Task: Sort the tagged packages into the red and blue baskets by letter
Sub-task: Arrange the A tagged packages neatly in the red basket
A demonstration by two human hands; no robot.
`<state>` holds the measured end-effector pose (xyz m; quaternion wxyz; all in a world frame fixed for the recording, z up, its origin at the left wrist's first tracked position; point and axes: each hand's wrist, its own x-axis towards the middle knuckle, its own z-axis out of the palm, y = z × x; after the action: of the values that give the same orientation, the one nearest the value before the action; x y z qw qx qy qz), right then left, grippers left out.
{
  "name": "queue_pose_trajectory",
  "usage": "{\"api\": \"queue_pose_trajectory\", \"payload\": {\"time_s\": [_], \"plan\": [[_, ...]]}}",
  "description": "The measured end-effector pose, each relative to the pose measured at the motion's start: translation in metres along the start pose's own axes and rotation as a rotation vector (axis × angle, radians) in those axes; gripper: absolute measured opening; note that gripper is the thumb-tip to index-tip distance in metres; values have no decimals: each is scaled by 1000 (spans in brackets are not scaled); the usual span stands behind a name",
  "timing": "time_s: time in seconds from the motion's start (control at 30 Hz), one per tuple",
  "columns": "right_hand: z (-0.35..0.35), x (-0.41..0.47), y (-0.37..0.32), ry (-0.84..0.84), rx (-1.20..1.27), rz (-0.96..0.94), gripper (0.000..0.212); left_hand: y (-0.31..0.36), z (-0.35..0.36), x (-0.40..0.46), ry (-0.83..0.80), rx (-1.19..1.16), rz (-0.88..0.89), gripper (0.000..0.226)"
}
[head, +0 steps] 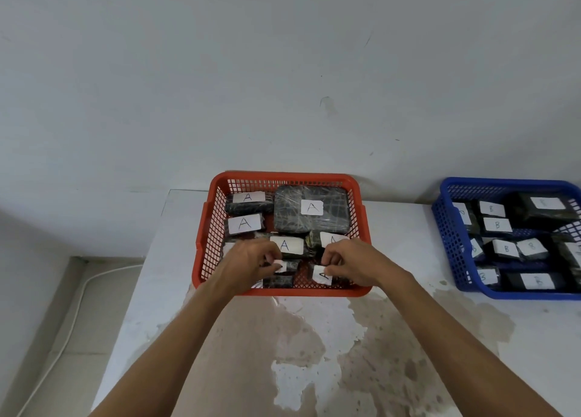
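Note:
The red basket (206, 228) sits at the table's far middle and holds several black wrapped packages with white "A" tags; the largest one (311, 209) lies at its back right. Both hands reach into the basket's front part. My left hand (251, 264) pinches a small black package with a white tag (284, 266). My right hand (353, 262) pinches another small tagged package (320, 275) marked "A". The blue basket (446, 228) stands at the right edge, filled with several black packages tagged "B".
The table top (405, 253) is white with a large worn brown patch in front of the red basket. A white wall rises behind both baskets. At the left, past the table's edge, a white cable (78, 309) runs along the floor.

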<state>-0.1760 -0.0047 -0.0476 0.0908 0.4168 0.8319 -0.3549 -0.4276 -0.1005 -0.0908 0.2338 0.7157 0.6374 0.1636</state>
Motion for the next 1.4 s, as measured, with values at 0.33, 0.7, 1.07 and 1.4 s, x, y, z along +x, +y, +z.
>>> {"api": "queue_pose_trajectory", "payload": {"time_s": [0.33, 0.7, 1.07, 1.4], "plan": [[22, 7, -19, 58, -113, -118, 19, 1, 12, 7, -92, -176, -96, 17], [-10, 2, 17, 368, -478, -104, 48, 28, 20, 28, -197, 201, 106, 27], [-11, 6, 30, 500, -274, -158, 5, 34, 29, 39, -189, 416, 150, 32], [-2, 2, 28, 385, -588, -184, 49, 32, 31, 36, -27, 272, 42, 22]]}}
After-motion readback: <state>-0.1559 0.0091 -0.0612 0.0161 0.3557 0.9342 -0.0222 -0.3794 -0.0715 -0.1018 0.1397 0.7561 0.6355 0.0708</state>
